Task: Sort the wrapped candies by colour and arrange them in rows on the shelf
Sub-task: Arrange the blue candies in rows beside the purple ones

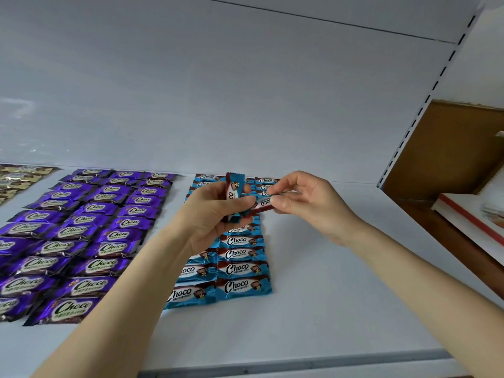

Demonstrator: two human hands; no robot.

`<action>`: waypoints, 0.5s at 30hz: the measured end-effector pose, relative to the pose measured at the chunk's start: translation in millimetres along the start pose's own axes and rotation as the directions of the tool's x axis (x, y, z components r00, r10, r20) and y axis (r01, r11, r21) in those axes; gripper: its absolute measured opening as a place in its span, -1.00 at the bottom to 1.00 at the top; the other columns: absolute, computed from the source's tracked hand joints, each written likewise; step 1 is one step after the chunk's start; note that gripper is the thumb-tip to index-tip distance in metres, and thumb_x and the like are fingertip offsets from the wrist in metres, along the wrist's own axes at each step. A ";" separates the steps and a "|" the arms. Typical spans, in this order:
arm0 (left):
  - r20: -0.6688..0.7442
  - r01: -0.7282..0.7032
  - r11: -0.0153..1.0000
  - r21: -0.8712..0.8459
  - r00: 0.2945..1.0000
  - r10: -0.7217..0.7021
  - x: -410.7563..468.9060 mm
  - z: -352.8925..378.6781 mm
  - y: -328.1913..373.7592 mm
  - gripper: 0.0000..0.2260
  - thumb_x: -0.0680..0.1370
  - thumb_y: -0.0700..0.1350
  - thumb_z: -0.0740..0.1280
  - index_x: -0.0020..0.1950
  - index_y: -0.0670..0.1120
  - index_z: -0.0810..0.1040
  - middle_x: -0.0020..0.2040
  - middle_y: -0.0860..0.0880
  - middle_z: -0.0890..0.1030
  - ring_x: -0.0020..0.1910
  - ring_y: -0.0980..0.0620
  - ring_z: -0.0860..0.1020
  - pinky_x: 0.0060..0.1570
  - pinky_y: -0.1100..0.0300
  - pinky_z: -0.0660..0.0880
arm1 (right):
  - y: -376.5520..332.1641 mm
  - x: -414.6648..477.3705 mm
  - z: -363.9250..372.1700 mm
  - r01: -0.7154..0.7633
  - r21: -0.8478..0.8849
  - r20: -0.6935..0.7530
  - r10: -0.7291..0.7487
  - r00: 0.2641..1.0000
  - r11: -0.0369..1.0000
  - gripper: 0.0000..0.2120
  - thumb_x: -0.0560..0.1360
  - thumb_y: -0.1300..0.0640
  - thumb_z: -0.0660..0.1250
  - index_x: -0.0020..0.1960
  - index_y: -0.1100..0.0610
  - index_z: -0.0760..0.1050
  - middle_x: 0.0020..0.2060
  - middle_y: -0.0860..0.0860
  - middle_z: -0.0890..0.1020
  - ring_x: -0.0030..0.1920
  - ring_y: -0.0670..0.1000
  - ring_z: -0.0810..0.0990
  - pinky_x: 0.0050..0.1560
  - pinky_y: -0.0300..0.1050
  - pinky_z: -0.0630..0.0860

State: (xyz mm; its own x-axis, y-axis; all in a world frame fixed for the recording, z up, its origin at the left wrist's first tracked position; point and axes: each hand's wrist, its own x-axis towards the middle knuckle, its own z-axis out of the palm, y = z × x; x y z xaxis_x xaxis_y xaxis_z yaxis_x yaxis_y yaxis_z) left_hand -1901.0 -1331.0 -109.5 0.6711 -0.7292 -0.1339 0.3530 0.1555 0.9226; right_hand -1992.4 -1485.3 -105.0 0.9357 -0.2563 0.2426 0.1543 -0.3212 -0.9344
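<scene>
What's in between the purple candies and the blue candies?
Head view: a bare strip of white shelf, with the left forearm reaching across it.

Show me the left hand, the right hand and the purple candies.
left hand (pixel 203 217): head view, base of the thumb.
right hand (pixel 311 204): head view, middle of the hand.
purple candies (pixel 111 248): head view, label of one wrapper.

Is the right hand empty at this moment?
No, the right hand pinches a blue candy by its end.
</scene>
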 end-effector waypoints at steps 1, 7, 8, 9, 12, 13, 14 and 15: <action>-0.009 -0.009 1.000 0.011 1.000 0.009 0.4 0.3 -0.5 -0.87 0.45 -0.38 0.32 -0.08 -0.19 0.54 -0.30 -0.02 0.67 -0.35 0.09 0.64 -0.37 0.27 0.59 | 0.8 -0.7 -0.8 -0.005 -0.021 0.014 0.005 1.000 1.000 -0.86 0.43 0.38 0.33 -0.11 0.17 0.47 -0.14 0.00 0.59 -0.21 -0.18 0.62 -0.14 -0.35 0.53; -0.123 -0.027 1.000 -0.005 0.992 0.026 2.7 -2.6 -0.9 -0.95 0.54 -0.29 0.27 -0.05 -0.20 0.52 -0.26 -0.09 0.65 -0.35 0.09 0.64 -0.32 0.21 0.61 | 15.4 -1.0 -17.6 -0.039 -0.091 -0.078 0.032 0.996 0.995 -0.81 0.42 0.40 0.35 -0.10 0.14 0.50 -0.16 -0.01 0.63 -0.22 -0.23 0.62 -0.12 -0.41 0.50; -0.145 -0.029 1.000 -0.008 0.989 0.028 2.9 -3.4 -0.1 -0.94 0.55 -0.27 0.26 -0.03 -0.20 0.52 -0.24 -0.11 0.64 -0.34 0.08 0.64 -0.31 0.20 0.61 | 21.5 -0.8 -22.4 -0.065 -0.129 -0.095 0.053 0.994 0.990 -0.82 0.42 0.40 0.35 -0.09 0.15 0.51 -0.15 0.02 0.63 -0.24 -0.25 0.61 -0.12 -0.42 0.50; -0.160 -0.028 1.000 -0.012 0.987 0.026 3.0 -3.9 0.3 -0.93 0.56 -0.27 0.24 -0.02 -0.20 0.52 -0.22 -0.12 0.63 -0.33 0.07 0.63 -0.31 0.19 0.61 | 29.2 -0.9 -27.8 -0.097 -0.175 -0.106 0.080 0.991 0.980 -0.82 0.42 0.41 0.34 -0.07 0.17 0.51 -0.14 0.07 0.62 -0.27 -0.27 0.60 -0.13 -0.43 0.49; -0.172 -0.019 1.000 -0.004 0.985 0.018 2.7 -2.8 0.8 -0.92 0.57 -0.27 0.23 -0.03 -0.19 0.52 -0.22 -0.12 0.63 -0.31 0.06 0.63 -0.29 0.17 0.61 | 49.9 -4.0 -40.9 -0.163 -0.402 -0.072 0.146 0.987 0.901 -0.80 0.43 0.41 0.34 -0.02 0.19 0.51 -0.10 0.09 0.59 -0.22 -0.18 0.58 -0.09 -0.34 0.48; -0.172 -0.016 1.000 0.004 0.985 0.017 2.4 -2.5 0.8 -0.92 0.57 -0.27 0.23 -0.04 -0.18 0.52 -0.22 -0.11 0.63 -0.31 0.06 0.63 -0.29 0.17 0.60 | 55.1 -5.3 -43.8 -0.151 -0.510 -0.058 0.142 0.988 0.847 -0.81 0.43 0.37 0.36 0.00 0.19 0.54 -0.09 0.06 0.59 -0.15 -0.12 0.57 -0.02 -0.28 0.47; -0.172 -0.015 1.000 0.008 0.985 0.016 2.0 -2.3 0.9 -0.92 0.57 -0.26 0.23 -0.04 -0.18 0.52 -0.21 -0.11 0.63 -0.31 0.06 0.63 -0.29 0.18 0.60 | 58.8 -6.8 -46.6 -0.125 -0.605 -0.052 0.118 0.992 0.786 -0.82 0.44 0.33 0.37 0.03 0.20 0.55 -0.06 0.02 0.57 -0.06 -0.09 0.54 0.03 -0.30 0.43; -0.172 -0.013 1.000 0.008 0.985 0.014 2.1 -2.4 0.8 -0.92 0.57 -0.26 0.24 -0.04 -0.18 0.52 -0.21 -0.11 0.63 -0.31 0.05 0.63 -0.30 0.18 0.60 | 60.0 -8.3 -48.8 -0.097 -0.681 -0.064 0.073 0.995 0.726 -0.82 0.44 0.28 0.38 0.05 0.22 0.56 -0.04 0.00 0.55 -0.01 -0.08 0.51 0.01 -0.36 0.38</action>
State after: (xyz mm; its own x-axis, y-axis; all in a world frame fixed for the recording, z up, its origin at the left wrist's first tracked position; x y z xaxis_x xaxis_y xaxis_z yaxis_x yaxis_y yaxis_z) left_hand -1897.8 -1330.8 -109.9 0.7782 -0.6014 -0.1810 0.3392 0.1599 0.9270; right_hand -2006.3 -1546.9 -150.3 0.9222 -0.3369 0.1899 -0.1949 -0.8290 -0.5242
